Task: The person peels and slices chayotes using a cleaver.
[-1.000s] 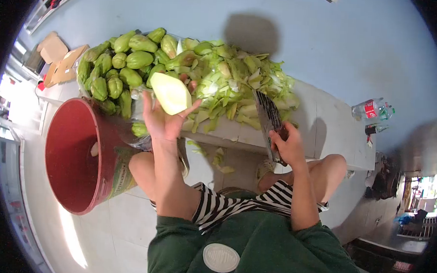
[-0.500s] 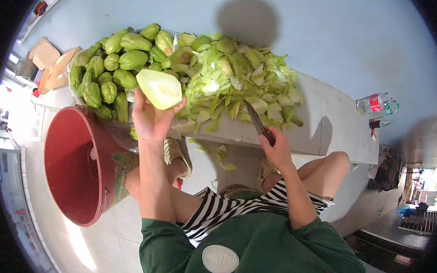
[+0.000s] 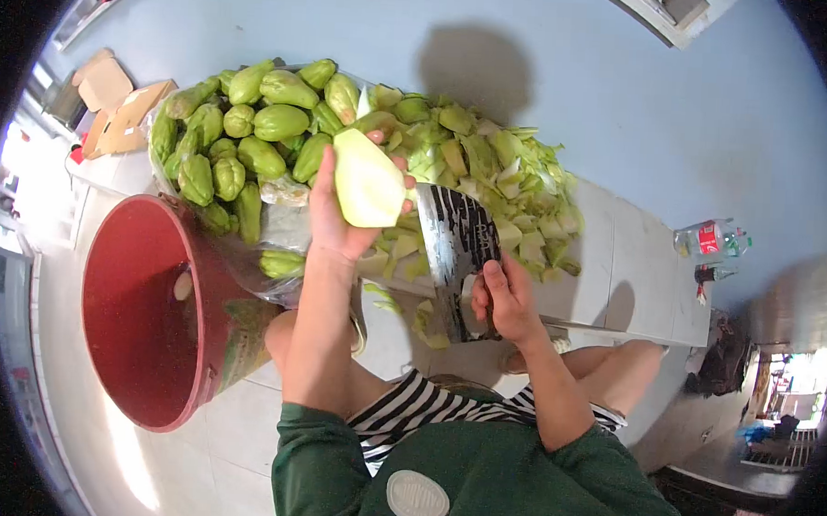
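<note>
- The left hand is half curled, its palm and fingers cradling the pale gourd, raised in front of the pile on the surface.
- The right hand is closed firmly round the lower end of a broad knife, whose upper corner appears just beside the left fingertips (contact is hard to judge from this angle).
- For good blade work, I would tuck those fingertips behind the gourd, clear of the edge, and take shallow strokes; bare flesh is probably slippery.
- Turning the gourd rather than twisting the knife wrist should give steadier control.
- On the surface, whole green gourds lie left of a heap of peelings; a plastic bottle lies at the far right.
- A red bucket stands on the tiled floor, near a pale blue wall.
</note>
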`<state>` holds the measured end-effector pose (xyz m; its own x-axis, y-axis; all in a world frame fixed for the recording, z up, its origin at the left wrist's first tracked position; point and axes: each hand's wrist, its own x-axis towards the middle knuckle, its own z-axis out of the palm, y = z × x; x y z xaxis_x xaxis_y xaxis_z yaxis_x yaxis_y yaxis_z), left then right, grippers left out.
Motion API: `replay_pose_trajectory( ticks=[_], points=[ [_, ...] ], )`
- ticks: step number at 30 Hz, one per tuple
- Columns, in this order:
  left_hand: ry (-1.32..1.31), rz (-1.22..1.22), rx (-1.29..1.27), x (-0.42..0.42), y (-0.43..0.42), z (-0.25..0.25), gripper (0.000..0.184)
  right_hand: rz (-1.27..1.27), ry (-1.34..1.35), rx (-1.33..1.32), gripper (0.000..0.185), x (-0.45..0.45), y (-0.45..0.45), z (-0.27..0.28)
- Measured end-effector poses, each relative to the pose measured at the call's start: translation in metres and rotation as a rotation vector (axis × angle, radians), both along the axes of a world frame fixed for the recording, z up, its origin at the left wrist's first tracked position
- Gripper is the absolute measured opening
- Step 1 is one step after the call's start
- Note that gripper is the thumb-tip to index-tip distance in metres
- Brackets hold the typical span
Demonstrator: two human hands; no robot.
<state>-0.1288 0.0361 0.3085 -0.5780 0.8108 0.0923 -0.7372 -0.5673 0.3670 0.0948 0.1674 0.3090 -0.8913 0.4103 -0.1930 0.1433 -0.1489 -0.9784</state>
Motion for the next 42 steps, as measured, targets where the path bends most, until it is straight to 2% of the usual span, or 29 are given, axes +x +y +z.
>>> replay_pose_trajectory(
  ticks=[3, 4, 5, 7, 8, 12, 17, 22, 26, 28, 31, 37, 38, 42],
  points=[
    [-0.008, -0.028, -0.037, -0.004, 0.010, 0.008, 0.056, -0.005, 0.025, 0.047, 0.035, -0.014, 0.005, 0.008],
    [-0.054, 0.115, -0.138, 0.001, 0.021, 0.016, 0.055, -0.001, 0.031, 0.113, 0.035, -0.022, 0.012, 0.010],
    [-0.050, 0.118, -0.138, -0.005, 0.026, 0.013, 0.055, 0.002, 0.035, 0.112, 0.035, -0.027, 0.018, 0.008],
    [-0.034, -0.111, -0.087, -0.013, 0.033, 0.013, 0.053, -0.033, 0.023, 0.184, 0.034, -0.030, 0.029, 0.001],
    [-0.078, -0.077, -0.174, -0.011, 0.038, 0.011, 0.053, -0.031, 0.025, 0.177, 0.034, -0.033, 0.037, 0.001],
    [-0.044, -0.134, -0.213, -0.016, 0.057, 0.013, 0.054, -0.072, -0.009, 0.114, 0.034, -0.034, 0.056, 0.000],
    [-0.073, -0.209, -0.270, -0.022, 0.066, -0.014, 0.054, -0.064, -0.093, 0.135, 0.035, -0.035, 0.064, -0.011],
    [-0.084, -0.158, -0.479, -0.033, 0.083, -0.016, 0.054, -0.145, -0.113, 0.065, 0.032, -0.042, 0.065, -0.029],
    [0.013, -0.190, -0.445, -0.043, 0.087, -0.028, 0.054, -0.161, -0.108, 0.055, 0.033, -0.051, 0.066, -0.034],
    [-0.051, -0.069, -0.563, -0.042, 0.090, -0.028, 0.051, -0.162, -0.114, 0.057, 0.035, -0.059, 0.063, -0.032],
    [0.010, -0.065, -0.488, -0.042, 0.083, -0.028, 0.045, -0.166, -0.101, 0.014, 0.036, -0.065, 0.062, -0.030],
    [-0.047, -0.067, -0.557, -0.012, 0.090, -0.014, 0.043, -0.114, -0.059, 0.028, 0.038, -0.074, 0.062, -0.027],
    [0.017, -0.116, -0.494, -0.017, 0.087, -0.031, 0.047, -0.120, -0.058, 0.029, 0.038, -0.075, 0.061, -0.026],
    [0.015, -0.091, -0.422, -0.007, 0.084, -0.019, 0.050, -0.158, -0.039, -0.048, 0.036, -0.076, 0.059, -0.020]
  ],
)
